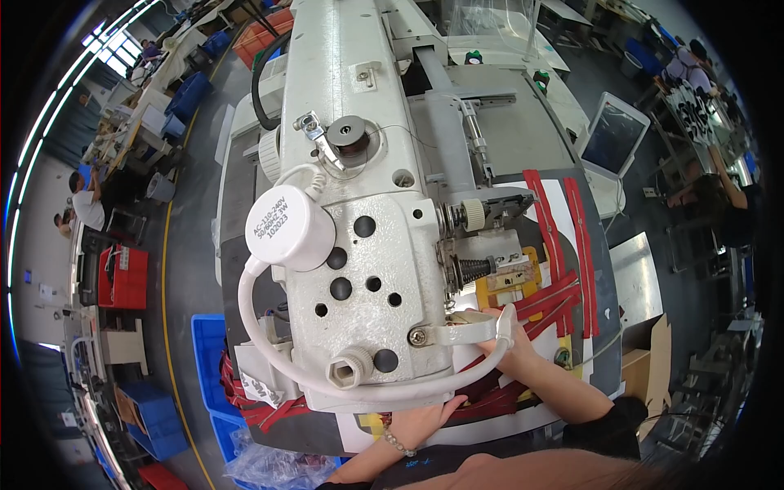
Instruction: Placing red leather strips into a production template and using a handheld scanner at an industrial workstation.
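In the head view, a large white sewing machine [367,257] filled the middle, with a dark bobbin [349,137] on top, a round white plug [298,233] near its front and a thick white cable [247,314] looping around it. The person's left hand [418,423], below a beaded bracelet [396,443], reached in at the machine's near edge; its fingers were partly hidden, so whether they were clamped on anything could not be told. The right hand [508,359] was beside the machine's right side, partly behind the cable, and its grip could not be made out either. Red zippers [549,233] lay on the table [603,351] right of the machine, some crossing others, with more red strips near both hands. A blue bin [210,359] stood at the left, and a cardboard box [649,367] at the right.
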A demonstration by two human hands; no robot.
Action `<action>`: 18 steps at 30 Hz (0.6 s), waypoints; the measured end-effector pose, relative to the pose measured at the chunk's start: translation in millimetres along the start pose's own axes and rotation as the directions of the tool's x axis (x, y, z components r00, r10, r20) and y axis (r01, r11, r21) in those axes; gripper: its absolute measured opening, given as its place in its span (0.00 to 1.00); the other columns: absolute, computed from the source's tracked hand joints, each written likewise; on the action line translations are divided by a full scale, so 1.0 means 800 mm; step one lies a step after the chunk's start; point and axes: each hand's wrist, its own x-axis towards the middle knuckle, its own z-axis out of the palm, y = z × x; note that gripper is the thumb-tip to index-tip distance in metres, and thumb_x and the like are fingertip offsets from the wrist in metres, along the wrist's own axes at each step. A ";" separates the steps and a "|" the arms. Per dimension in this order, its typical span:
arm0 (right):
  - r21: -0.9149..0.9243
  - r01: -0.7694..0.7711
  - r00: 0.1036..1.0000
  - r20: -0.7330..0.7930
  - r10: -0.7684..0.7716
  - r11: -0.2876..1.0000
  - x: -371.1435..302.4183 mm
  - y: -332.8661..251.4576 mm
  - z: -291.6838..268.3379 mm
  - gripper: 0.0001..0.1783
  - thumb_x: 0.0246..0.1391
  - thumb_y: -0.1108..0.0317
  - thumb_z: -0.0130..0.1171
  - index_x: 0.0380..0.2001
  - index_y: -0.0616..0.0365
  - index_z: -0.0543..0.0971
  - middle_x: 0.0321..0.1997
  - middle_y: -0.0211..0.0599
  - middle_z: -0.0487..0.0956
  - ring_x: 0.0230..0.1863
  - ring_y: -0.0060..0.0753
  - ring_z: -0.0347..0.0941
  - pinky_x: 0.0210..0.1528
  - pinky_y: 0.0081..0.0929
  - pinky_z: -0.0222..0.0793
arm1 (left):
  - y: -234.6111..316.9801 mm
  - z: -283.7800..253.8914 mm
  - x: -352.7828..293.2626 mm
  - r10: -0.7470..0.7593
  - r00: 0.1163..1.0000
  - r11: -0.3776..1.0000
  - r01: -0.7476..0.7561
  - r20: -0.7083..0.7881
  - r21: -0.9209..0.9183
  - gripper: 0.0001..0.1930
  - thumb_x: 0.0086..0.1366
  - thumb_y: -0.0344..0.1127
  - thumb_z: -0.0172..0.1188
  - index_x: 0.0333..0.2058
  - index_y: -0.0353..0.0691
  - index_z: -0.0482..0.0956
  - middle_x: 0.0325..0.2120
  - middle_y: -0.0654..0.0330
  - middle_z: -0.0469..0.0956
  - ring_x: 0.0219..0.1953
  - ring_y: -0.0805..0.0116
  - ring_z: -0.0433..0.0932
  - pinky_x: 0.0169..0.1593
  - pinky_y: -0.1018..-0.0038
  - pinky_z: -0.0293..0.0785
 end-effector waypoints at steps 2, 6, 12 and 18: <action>0.099 -0.065 0.997 -0.039 0.069 0.993 0.002 -0.004 -0.001 0.22 0.39 0.76 0.56 0.43 0.58 0.79 0.48 0.42 0.78 0.50 0.44 0.74 0.52 0.39 0.69 | 0.000 0.001 -0.001 0.026 0.999 0.998 -0.024 -0.042 0.055 0.42 0.57 0.54 0.61 0.61 0.30 0.58 0.63 0.45 0.58 0.66 0.52 0.55 0.63 0.62 0.56; 0.027 -0.005 0.999 -0.052 0.006 1.000 0.000 0.004 0.003 0.19 0.48 0.70 0.60 0.46 0.52 0.78 0.47 0.42 0.77 0.46 0.46 0.72 0.46 0.38 0.69 | -0.001 -0.001 0.001 0.052 0.996 0.996 -0.046 -0.075 0.080 0.42 0.57 0.55 0.61 0.61 0.30 0.59 0.62 0.45 0.58 0.66 0.53 0.56 0.62 0.62 0.57; -0.009 0.013 0.998 -0.059 -0.013 1.000 0.006 -0.005 -0.006 0.22 0.39 0.76 0.55 0.43 0.58 0.80 0.48 0.41 0.79 0.50 0.43 0.74 0.50 0.38 0.70 | 0.001 -0.004 0.001 0.046 0.996 0.995 -0.039 -0.072 0.091 0.42 0.57 0.55 0.60 0.60 0.30 0.60 0.62 0.46 0.59 0.66 0.53 0.56 0.62 0.63 0.57; 0.037 0.013 0.998 -0.056 -0.011 0.999 0.004 -0.001 -0.001 0.20 0.44 0.73 0.57 0.44 0.52 0.78 0.47 0.43 0.78 0.44 0.48 0.74 0.46 0.41 0.69 | 0.002 -0.005 0.001 0.068 0.990 0.997 -0.064 -0.121 0.040 0.41 0.58 0.55 0.59 0.60 0.30 0.60 0.62 0.44 0.58 0.64 0.51 0.59 0.61 0.63 0.60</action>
